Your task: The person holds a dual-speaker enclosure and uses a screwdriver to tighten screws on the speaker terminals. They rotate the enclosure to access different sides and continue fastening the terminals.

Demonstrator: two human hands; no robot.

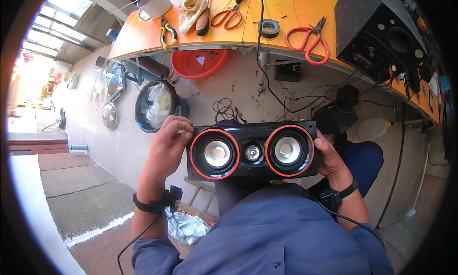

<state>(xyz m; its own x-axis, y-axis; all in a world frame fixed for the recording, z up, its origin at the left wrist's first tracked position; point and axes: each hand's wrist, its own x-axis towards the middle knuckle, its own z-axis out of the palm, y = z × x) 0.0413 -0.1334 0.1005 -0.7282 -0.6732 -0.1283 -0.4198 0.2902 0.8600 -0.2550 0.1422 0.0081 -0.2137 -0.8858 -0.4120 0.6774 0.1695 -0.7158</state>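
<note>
A long black speaker (pixel 253 167) with two red-ringed cones and a small round tweeter between them lies across my lap, its front facing up. My left hand (pixel 171 140) is closed at its upper left corner, thumb and fingers pinched together against the edge; whether something small sits between the fingertips is hidden. Around the right end curls my right hand (pixel 329 156), thumb on the front edge and the other fingers out of sight beneath. Both wrists wear black straps with small devices and cables.
On the orange table ahead lie yellow-handled pliers (pixel 168 32), red-handled scissors (pixel 307 41), a tape roll (pixel 270 28), a white mug (pixel 153 5) and a large black speaker box (pixel 381 34). Below are a red basin (pixel 198 65), a lined bin (pixel 155 105) and loose cables (pixel 224 110).
</note>
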